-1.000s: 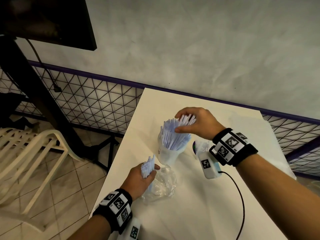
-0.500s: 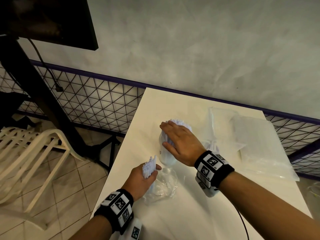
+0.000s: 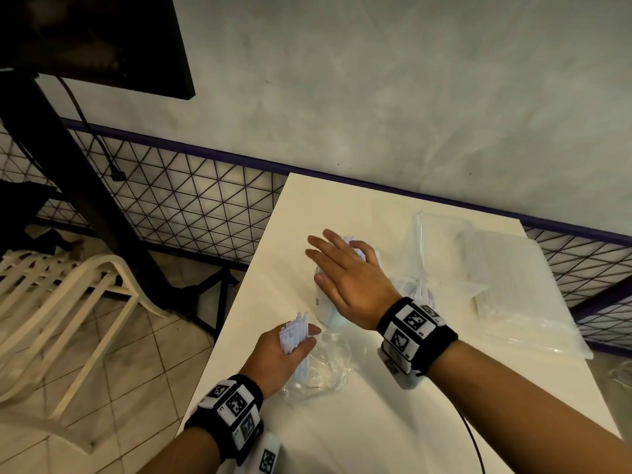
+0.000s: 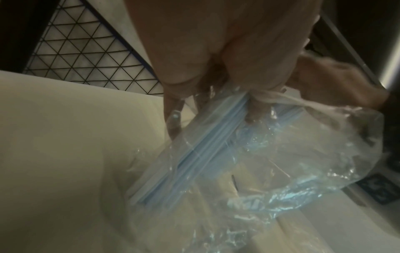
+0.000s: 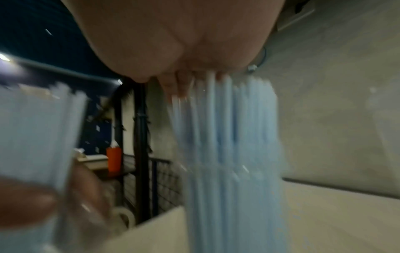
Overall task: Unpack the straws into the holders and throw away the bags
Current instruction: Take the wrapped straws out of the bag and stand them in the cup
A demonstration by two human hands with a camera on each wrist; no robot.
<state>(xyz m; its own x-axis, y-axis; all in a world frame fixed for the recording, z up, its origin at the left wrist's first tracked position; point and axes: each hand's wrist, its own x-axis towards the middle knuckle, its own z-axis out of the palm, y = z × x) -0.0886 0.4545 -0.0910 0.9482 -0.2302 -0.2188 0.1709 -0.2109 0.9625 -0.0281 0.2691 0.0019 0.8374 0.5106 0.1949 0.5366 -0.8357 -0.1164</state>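
My left hand (image 3: pixel 286 348) grips a bundle of pale blue straws (image 3: pixel 294 331) standing upright, its lower part still inside a crumpled clear bag (image 3: pixel 319 369) on the white table (image 3: pixel 342 432). The left wrist view shows my fingers (image 4: pixel 173 95) curled round the straws (image 4: pixel 194 154) and bag (image 4: pixel 303 162). My right hand (image 3: pixel 342 268) lies flat with straight fingers on top of the straws (image 3: pixel 352 241) that stand in a clear cup holder (image 3: pixel 326 314). In the right wrist view my palm presses those straws (image 5: pixel 227 137); the left hand's bundle (image 5: pixel 39 128) is blurred at the left.
Flat clear bags of straws (image 3: pixel 519 289) lie at the table's right, and another clear holder (image 3: pixel 415 285) stands behind my right wrist. The table's left edge is close to my left hand. A white plastic chair (image 3: pixel 68 302) and a wire fence (image 3: pixel 191 213) are beyond it.
My right hand let go of the straw tips, swung left and came down flat on top of the straws in the holder. The left hand kept its grip and stayed in place.
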